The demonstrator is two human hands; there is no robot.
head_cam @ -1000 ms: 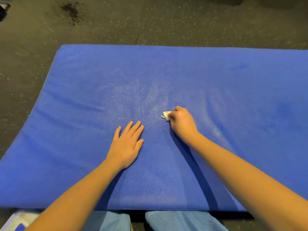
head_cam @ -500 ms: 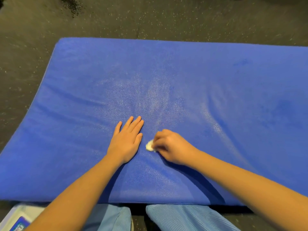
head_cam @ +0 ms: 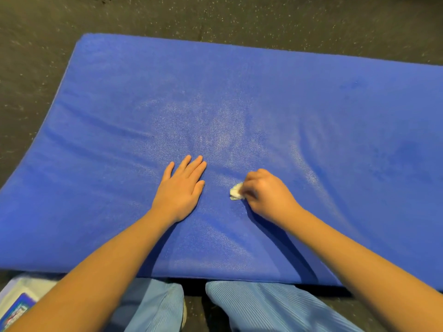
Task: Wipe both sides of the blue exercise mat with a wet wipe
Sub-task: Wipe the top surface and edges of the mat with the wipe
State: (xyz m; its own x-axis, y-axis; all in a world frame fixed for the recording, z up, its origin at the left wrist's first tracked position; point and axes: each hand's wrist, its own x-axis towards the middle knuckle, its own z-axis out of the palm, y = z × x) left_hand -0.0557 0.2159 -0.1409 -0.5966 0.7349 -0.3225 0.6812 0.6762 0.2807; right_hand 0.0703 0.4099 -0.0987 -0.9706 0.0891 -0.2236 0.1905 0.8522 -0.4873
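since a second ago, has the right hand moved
Yes. The right hand, holding the wet wipe, has come toward the near edge of the blue mat: from beside the fingertips of the left hand to beside its thumb.

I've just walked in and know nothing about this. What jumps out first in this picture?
A big blue exercise mat fills most of the view, lying on a dark speckled floor. Near its middle, the left hand rests flat with straight fingers, while the right hand beside it pinches a small crumpled white wet wipe against the mat. Pale, shiny patches show on the mat just beyond the hands.
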